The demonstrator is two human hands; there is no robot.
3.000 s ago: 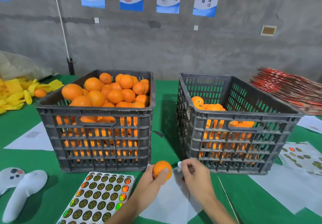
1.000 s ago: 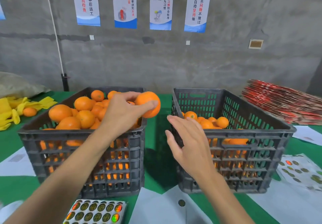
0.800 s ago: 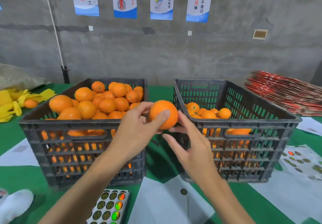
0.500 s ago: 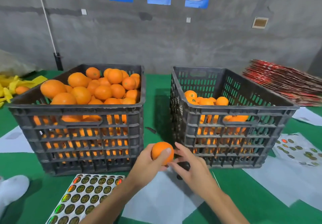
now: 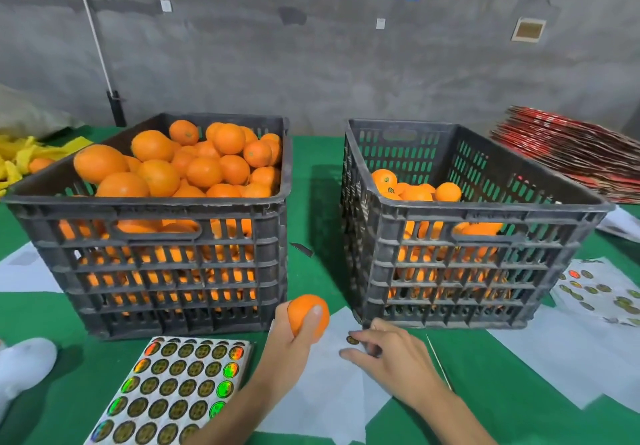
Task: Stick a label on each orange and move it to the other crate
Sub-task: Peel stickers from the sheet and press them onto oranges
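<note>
Orange (image 5: 306, 313) is gripped in the left hand (image 5: 294, 335), thumb across its front, fingers curled round the back, held up off the tabletop (image 5: 311, 181) just in front of the gap btw the two crates. Right hand (image 5: 384, 351) is low beside it, fingers bent, thumb and forefinger pinching a small round label (image 5: 352, 339) over the white backing paper (image 5: 322, 392) under both hands. Can't tell if the label is fully off the paper yet.

Beyond the left hand sits the full crate (image 5: 166, 230), heaped w/ oranges over the rim. Beyond the right hand is the other crate (image 5: 467, 233), only partly filled, a few fruit w/ stickers showing. Sticker sheet (image 5: 173, 389) lies left of the left forearm, rows of dark round labels plus some shiny holographic ones. More sheets w/ scattered stickers (image 5: 602, 292) lie well off to the right of the right hand. A thin stick (image 5: 438, 361) lies on the tabletop just right of the right wrist. White rounded object (image 5: 24, 363) far left, partly out of frame.
</note>
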